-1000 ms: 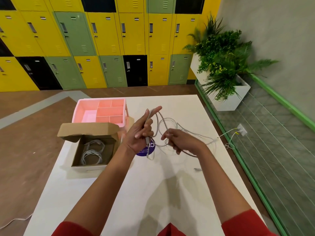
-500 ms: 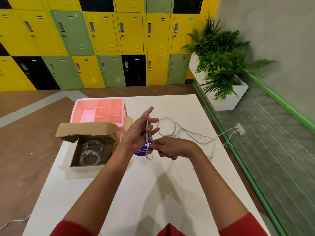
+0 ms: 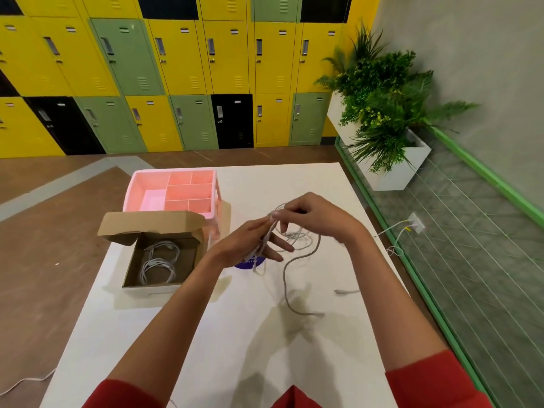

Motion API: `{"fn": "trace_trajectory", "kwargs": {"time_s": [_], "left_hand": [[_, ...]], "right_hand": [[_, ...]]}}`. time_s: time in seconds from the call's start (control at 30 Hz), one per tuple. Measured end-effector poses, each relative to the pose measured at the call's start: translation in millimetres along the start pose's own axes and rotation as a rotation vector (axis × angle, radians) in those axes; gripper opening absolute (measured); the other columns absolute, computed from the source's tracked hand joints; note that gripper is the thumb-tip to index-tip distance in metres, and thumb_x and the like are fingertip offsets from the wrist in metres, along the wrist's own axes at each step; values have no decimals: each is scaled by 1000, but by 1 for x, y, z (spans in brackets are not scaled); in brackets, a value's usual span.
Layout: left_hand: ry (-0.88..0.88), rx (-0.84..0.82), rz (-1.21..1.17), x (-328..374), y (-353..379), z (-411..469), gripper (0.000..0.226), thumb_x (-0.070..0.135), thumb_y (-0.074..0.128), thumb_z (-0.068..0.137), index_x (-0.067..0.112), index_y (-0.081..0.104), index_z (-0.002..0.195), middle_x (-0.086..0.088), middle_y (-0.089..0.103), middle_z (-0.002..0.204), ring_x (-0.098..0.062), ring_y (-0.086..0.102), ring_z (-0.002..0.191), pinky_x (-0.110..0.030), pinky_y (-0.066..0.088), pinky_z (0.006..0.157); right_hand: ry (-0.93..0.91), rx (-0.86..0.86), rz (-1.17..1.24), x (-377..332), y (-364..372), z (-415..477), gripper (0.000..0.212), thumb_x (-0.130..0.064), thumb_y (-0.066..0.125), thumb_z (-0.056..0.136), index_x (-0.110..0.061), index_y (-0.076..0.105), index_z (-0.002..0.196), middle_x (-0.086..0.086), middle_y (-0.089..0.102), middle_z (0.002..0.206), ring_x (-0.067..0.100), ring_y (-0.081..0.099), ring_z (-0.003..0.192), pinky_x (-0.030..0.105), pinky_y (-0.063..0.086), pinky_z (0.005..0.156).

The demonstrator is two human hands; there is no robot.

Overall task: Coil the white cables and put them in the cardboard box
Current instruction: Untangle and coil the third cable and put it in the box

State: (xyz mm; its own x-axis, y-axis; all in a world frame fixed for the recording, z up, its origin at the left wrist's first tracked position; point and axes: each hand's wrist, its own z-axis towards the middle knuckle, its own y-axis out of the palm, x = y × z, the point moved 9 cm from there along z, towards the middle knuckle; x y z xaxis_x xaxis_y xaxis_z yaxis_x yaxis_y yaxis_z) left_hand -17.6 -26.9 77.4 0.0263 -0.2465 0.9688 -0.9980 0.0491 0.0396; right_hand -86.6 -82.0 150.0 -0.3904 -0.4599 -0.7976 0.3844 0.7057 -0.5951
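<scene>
The left hand (image 3: 253,242) is lying half open with loops of white cable (image 3: 290,262) across its fingers. The right hand (image 3: 312,214) is pinching that cable just above. Its loose end is trailing over bare table (image 3: 223,334) near them. The cardboard box (image 3: 160,257), beside the left hand, is holding coiled cables (image 3: 159,265). The purple sticker (image 3: 245,263) is too blurry to read.
</scene>
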Motion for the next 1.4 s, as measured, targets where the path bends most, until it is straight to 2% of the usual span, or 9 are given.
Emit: {"fn": "trace_trajectory", "kwargs": {"time_s": [0.13,0.23,0.4,0.6,0.73,0.9,1.1,1.2,1.4], "left_hand": [[-46,-130,-44,-2,10,1,35,35,28,104,29,45,134,-12,72,82,-13,59,47,-27,56,69],[-11,-176,-208,-3,11,0,45,39,35,100,18,49,138,-7,58,57,-7,35,33,-17,45,52],[29,-272,-487,-1,21,-1,46,39,39,97,11,57,129,3,37,39,-6,18,29,-15,33,41],[77,-487,-931,14,27,-4,30,28,39,102,2,55,107,2,49,40,-7,28,28,-17,43,37],[84,-610,-1110,26,31,-8,32,23,26,105,1,48,103,-4,44,45,-8,30,29,-22,43,42],[90,-608,-1162,28,26,-12,29,19,27,105,0,49,103,-6,43,48,-10,34,30,-24,46,45],[89,-522,-1122,26,19,-9,37,24,22,105,-1,48,108,-8,44,51,-12,43,38,-25,49,49],[98,-523,-1093,23,15,-7,39,26,24,105,-3,49,109,-13,59,55,-11,41,39,-24,47,49],[114,-418,-924,10,-1,-5,37,25,32,103,1,58,95,2,55,46,-8,31,33,-21,51,60]], "right_hand": [[-5,135,146,8,-17,4,31,-32,69,87,-2,72,78,-7,57,53,2,51,51,17,38,60],[-22,219,210,16,-25,5,28,-36,75,80,-9,69,77,15,39,60,19,35,59,28,28,58],[-90,253,303,11,-27,7,25,-33,75,79,-10,65,79,37,52,80,23,42,70,35,33,69],[-89,257,406,18,-20,11,33,-42,72,78,-9,66,83,12,46,75,22,36,72,33,33,69],[-81,222,380,20,-9,9,23,-35,60,91,-13,64,87,10,36,66,13,29,57,18,26,51],[-32,117,311,16,8,6,43,-39,40,101,-5,66,95,-2,28,59,4,25,48,18,22,48],[-84,115,214,11,9,6,31,-30,48,100,-8,65,86,-10,42,57,4,29,48,16,26,48],[-78,79,206,13,10,8,31,-28,45,101,-13,61,80,-16,42,53,3,29,46,14,26,46],[-68,-3,174,13,8,9,30,-28,45,102,-13,58,78,-15,37,53,3,29,47,13,25,46]]}}
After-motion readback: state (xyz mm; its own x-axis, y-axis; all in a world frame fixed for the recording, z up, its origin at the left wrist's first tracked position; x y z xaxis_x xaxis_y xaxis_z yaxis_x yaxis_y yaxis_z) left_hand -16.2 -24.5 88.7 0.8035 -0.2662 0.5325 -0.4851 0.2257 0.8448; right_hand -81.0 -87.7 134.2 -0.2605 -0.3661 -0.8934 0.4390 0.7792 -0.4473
